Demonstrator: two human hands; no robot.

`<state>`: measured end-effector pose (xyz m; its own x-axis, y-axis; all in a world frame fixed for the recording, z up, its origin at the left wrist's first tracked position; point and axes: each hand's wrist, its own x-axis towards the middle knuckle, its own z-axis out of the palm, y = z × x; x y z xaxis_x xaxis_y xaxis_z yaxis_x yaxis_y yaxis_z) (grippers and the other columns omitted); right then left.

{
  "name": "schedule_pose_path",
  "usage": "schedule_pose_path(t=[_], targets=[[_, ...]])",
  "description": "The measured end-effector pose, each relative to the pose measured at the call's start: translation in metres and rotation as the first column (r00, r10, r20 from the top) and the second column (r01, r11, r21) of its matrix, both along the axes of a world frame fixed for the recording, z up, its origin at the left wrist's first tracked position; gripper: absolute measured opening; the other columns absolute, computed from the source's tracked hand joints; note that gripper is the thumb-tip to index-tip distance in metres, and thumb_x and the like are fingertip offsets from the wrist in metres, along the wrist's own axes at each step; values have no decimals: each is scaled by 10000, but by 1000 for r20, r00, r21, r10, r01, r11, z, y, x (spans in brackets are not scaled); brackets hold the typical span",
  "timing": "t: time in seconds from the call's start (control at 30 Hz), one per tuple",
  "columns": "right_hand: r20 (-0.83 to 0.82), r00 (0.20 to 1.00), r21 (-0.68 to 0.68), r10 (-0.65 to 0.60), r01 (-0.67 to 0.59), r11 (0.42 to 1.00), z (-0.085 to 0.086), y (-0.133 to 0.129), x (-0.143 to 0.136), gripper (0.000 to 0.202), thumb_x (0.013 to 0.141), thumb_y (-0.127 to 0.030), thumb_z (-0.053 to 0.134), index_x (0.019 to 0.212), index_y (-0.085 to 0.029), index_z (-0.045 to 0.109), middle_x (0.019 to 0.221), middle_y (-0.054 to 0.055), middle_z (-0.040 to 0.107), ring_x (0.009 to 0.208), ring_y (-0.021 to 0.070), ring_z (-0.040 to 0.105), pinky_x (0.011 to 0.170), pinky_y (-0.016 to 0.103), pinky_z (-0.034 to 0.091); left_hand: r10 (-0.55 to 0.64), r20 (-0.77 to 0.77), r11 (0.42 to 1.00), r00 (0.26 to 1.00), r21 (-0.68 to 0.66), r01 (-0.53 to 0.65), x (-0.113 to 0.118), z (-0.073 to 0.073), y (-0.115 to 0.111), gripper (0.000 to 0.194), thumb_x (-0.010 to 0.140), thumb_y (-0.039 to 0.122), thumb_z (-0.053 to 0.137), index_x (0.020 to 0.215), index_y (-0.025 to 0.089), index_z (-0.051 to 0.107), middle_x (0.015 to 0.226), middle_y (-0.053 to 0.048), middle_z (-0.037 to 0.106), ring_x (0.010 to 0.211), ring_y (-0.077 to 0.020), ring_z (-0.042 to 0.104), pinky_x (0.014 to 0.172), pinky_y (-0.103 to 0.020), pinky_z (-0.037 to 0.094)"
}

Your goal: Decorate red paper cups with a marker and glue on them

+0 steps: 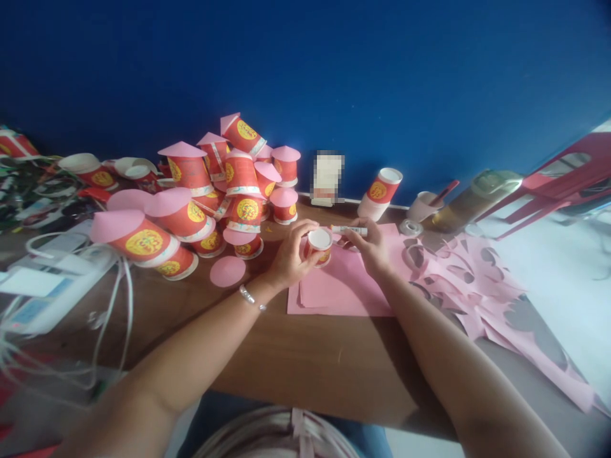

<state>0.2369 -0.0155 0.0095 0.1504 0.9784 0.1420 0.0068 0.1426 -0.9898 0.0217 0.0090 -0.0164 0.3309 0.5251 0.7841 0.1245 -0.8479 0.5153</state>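
My left hand [291, 254] is wrapped round the side of a red paper cup [324, 256] with a yellow round print. The cup's white round end faces up. In my right hand [370, 245], a slim white pen-shaped tube [351, 230] with printing lies sideways, its orange-tinted tip pointing left near the cup's rim. Whether it is a marker or glue I cannot tell. Beneath both hands lie pink paper sheets [334, 289] on the brown table [305, 356]. A loose pink paper disc [228, 271] rests left of my left hand.
Several red cups with pink cone tops [243, 213] are piled at the left. Cables and a white power strip [62, 280] lie beyond them. Behind my right hand stand stacked cups [382, 191], a tape roll [411, 228] and a bottle [472, 197]. Cut pink scraps [477, 280] cover the right side.
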Motion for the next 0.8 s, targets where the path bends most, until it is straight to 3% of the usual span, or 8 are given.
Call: schedule_pose_path(t=[0.1,0.2,0.33,0.53,0.7,0.8], targets=[[73,997,6,-11,11,1000,-1,1,0,386,780,-493,784,922,-227,543,774,-3,695,706,189,709,644,320,555,50,-24,998,998,41,-49,0,3,-1,513,909,226,716,1359,217,470,1325,-153,567,1276,-270,588,1090,-507,523],[297,948,100,-116,90,991,-6,3,0,337,782,-481,756,888,-221,569,826,20,692,726,189,672,634,313,513,93,-47,993,995,82,-89,-2,7,-2,516,916,250,708,1370,220,466,1324,-149,586,1268,-273,596,1101,-521,512],[595,764,238,-250,129,963,-15,4,-3,244,819,-417,706,844,-229,553,825,37,690,697,185,617,627,304,452,116,-39,989,993,96,-111,-3,7,-1,586,917,261,703,1433,215,430,1362,-159,578,1303,-283,581,1119,-527,500],[815,447,382,-369,65,922,-28,3,-10,82,850,-229,584,787,-225,532,748,36,661,655,174,582,600,284,372,83,7,996,997,-39,-83,-2,0,1,585,928,283,700,1442,219,428,1376,-160,543,1308,-267,579,1087,-462,541],[935,196,301,-297,11,954,-23,-2,-14,164,869,-194,564,712,-195,611,729,69,663,652,176,581,597,302,339,67,-12,992,998,-102,-68,-2,-3,0,693,900,352,737,1473,220,371,1408,-176,494,1194,-236,640,1015,-425,584],[965,103,243,-242,6,970,-20,-4,-15,159,860,-183,580,732,-187,676,709,82,668,633,185,574,577,315,330,122,-27,991,992,-50,-123,-3,0,0,697,892,376,725,1469,195,379,1387,-178,495,1215,-258,615,1044,-470,560]])
